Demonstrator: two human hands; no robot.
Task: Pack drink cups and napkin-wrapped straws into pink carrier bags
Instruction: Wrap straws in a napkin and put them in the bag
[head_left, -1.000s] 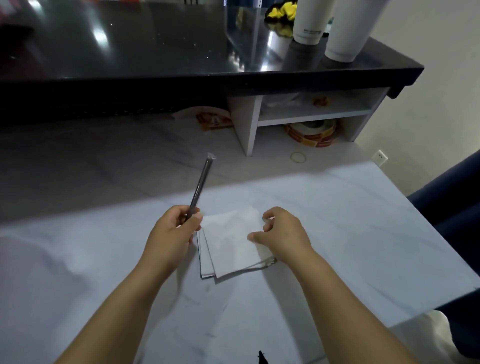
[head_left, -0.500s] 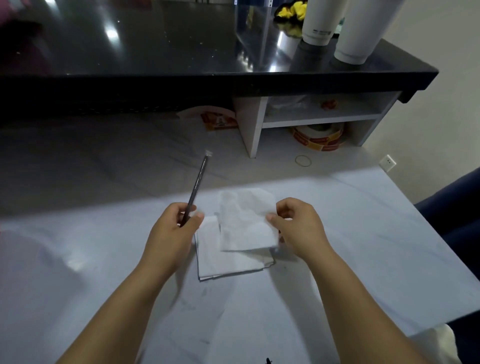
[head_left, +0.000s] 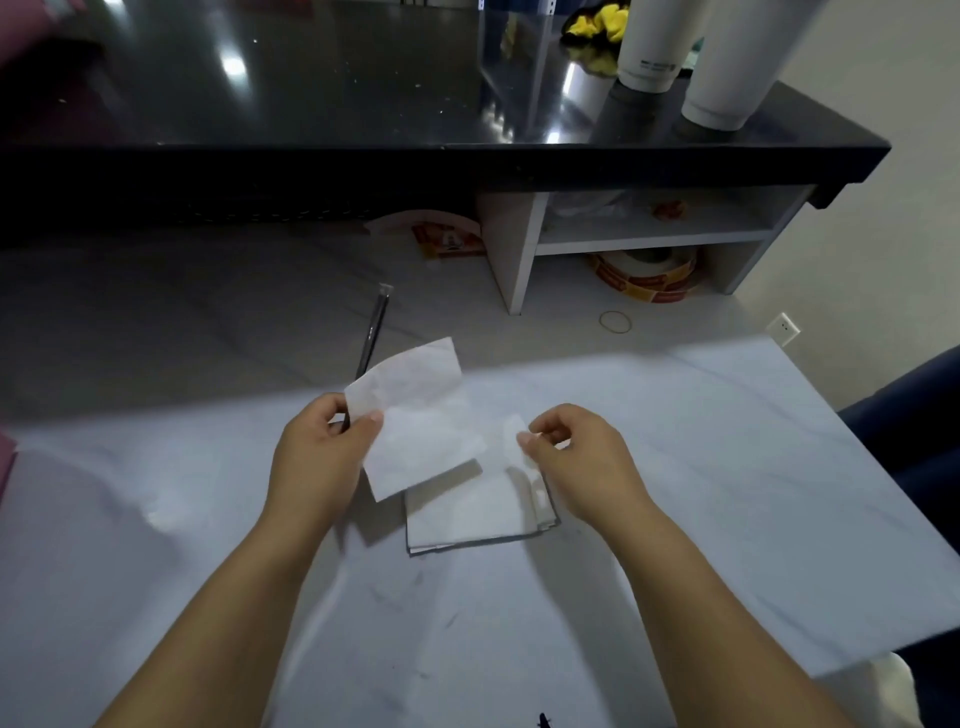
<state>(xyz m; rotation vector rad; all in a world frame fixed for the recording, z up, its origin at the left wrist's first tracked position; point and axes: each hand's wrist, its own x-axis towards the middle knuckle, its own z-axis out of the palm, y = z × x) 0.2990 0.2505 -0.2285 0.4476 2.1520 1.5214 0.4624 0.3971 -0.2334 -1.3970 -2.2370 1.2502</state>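
White napkin (head_left: 415, 421) held above the stack (head_left: 467, 519) on the desk (head_left: 727, 467), pinched together with the black straw (head_left: 375, 327) in the left hand's (head_left: 322, 457) grip, the right hand's (head_left: 582, 457) grip nipping a napkin edge, so wrapping looks barely begun to me, with the cups (head_left: 649, 47) at the back not yet bagged.

Left hand (head_left: 317, 457), right hand (head_left: 582, 462): bare; forearms uncovered to frame edge.
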